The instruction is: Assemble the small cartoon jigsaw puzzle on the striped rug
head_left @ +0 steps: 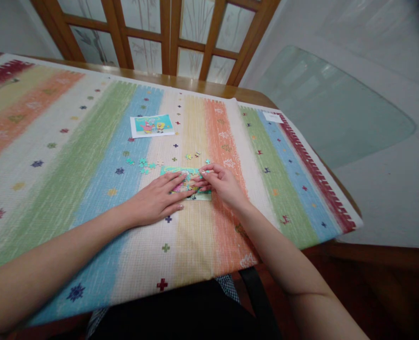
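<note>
A small jigsaw puzzle (172, 169) lies on the striped tablecloth, partly hidden under both hands; teal, pink and yellow show on it. Across its left side my left hand (161, 197) rests flat, fingers stretched out and apart. At the upper right of the puzzle, my right hand (220, 183) pinches with thumb and forefinger, apparently on a puzzle piece that the fingertips mostly cover. Its other fingers reach over the puzzle. Several loose teal pieces (143, 163) are scattered to the left. Beyond the puzzle lie a yellowish piece (189, 157) and a teal piece (208, 161).
A printed cartoon picture (152, 125) lies behind the loose pieces. Far right on the tablecloth (124, 255) is a white paper (273, 117). Wooden doors with glass panes (145, 52) stand past the table's far edge. A wall is at the right.
</note>
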Tool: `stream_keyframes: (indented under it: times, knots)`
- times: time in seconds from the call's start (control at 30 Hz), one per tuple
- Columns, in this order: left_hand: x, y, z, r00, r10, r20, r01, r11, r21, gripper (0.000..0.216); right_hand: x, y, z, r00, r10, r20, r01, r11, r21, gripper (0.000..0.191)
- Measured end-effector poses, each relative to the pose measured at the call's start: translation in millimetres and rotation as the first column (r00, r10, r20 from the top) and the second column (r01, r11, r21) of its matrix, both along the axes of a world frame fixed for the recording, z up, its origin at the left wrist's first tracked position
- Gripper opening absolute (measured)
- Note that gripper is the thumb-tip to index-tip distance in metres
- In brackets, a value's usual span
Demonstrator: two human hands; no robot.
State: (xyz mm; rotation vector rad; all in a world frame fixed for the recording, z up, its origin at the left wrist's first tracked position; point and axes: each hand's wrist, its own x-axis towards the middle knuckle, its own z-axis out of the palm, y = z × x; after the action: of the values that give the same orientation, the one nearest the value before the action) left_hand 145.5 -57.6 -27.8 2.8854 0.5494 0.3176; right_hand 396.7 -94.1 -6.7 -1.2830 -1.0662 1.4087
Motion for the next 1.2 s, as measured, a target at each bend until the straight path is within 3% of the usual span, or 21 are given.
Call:
stream_keyframes:
  times: [0.17, 0.37, 0.43, 0.53, 0.6, 0.7, 1.0, 1.2]
  knots:
    - [-0.5, 0.2, -1.5, 1.0, -0.025, -0.003, 0.025, 1.0, 0.018, 0.049, -0.6, -2.7, -2.7, 0.998, -0.024, 0.06, 0.019, 0.996, 0.091, 0.047]
    - [-0.1, 0.3, -2.6, 0.999, -0.041, 0.028, 0.04, 0.999, 0.019, 0.048, 1.1, -3.7, -5.9, 0.972, -0.03, 0.235, -0.024, 0.974, 0.224, 0.028]
    - [0.0, 0.2, -2.9, 0.999, -0.046, 0.027, 0.045, 0.999, 0.02, 0.047, 3.1, -2.5, -7.3, 0.911, -0.064, 0.408, -0.064, 0.954, 0.292, 0.019]
    - [-0.2, 0.3, -3.3, 0.999, -0.047, 0.019, 0.047, 0.999, 0.022, 0.047, 4.6, -1.0, -8.5, 0.747, -0.125, 0.653, -0.127, 0.937, 0.324, 0.013]
    - [-0.2, 0.5, -3.2, 0.999, -0.046, 0.016, 0.046, 0.999, 0.023, 0.047, 3.6, -0.4, -8.6, 0.678, -0.139, 0.721, -0.133, 0.942, 0.307, 0.013]
    - [0.1, 0.7, -2.4, 0.999, -0.047, 0.005, 0.046, 0.999, 0.021, 0.047, -0.3, 0.5, -8.3, 0.655, -0.139, 0.743, -0.119, 0.952, 0.283, 0.013]
    - [0.5, 0.4, -1.4, 0.999, -0.039, -0.004, 0.039, 0.999, 0.01, 0.047, -2.4, 6.7, -13.4, 0.667, -0.144, 0.731, -0.086, 0.96, 0.268, 0.016]
    - [0.2, 0.1, -2.4, 0.999, -0.04, 0.035, 0.039, 0.999, 0.028, 0.046, 1.5, 7.7, -8.8, 0.903, 0.01, 0.43, -0.095, 0.98, 0.177, 0.023]
